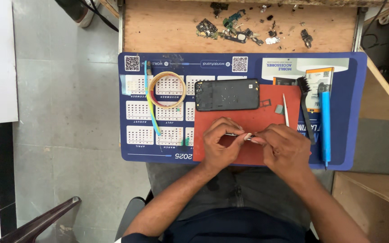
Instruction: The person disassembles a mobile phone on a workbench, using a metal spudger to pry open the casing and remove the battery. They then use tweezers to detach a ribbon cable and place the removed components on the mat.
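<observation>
My left hand (221, 145) and my right hand (284, 148) meet over a red work mat (248, 118). Between their fingertips they pinch a thin metal tool (238, 135), likely tweezers, with a small pale piece at its tip. A black phone (227, 95) with its back removed lies face down just beyond the hands. A tiny grey part (278, 109) and a slim metal pick (286, 110) rest on the mat to the right of the phone.
A blue printed mat (158, 67) covers the wooden bench (167, 27). On it lie a tape roll (167, 90), a thin blue-yellow tool (151, 101), a black brush (305, 105) and a blue screwdriver (325, 123). Loose circuit parts (230, 29) are scattered at the far edge.
</observation>
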`<state>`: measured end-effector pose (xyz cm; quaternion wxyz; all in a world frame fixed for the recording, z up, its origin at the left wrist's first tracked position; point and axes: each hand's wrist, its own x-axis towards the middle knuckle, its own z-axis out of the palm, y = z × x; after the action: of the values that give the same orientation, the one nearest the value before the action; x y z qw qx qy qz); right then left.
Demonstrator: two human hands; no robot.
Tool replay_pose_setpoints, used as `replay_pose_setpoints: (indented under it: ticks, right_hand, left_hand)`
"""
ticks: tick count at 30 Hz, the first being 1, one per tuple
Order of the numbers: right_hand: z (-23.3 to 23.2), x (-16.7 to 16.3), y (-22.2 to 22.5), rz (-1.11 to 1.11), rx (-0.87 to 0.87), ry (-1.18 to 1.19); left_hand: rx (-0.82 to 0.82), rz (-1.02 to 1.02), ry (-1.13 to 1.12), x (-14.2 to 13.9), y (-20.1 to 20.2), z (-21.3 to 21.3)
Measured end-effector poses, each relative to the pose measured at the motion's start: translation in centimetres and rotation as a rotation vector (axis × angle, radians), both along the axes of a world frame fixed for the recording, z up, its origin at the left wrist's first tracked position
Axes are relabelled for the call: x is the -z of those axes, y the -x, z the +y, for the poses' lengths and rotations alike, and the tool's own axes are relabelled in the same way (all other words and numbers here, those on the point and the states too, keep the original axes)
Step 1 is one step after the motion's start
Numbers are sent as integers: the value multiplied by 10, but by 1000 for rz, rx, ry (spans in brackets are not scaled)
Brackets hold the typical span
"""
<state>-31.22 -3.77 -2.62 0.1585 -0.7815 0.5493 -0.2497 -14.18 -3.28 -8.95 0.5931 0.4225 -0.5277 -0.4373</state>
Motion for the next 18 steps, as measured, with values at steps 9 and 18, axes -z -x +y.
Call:
replay_pose_setpoints:
  ticks: [9, 18]
  right_hand:
    - [2, -10, -3, 22, 16, -61]
    - [9, -13, 0, 138, -116, 310]
  left_hand:
    - [3, -45, 49, 2, -2, 0]
    - [40, -48, -45, 1, -3, -1]
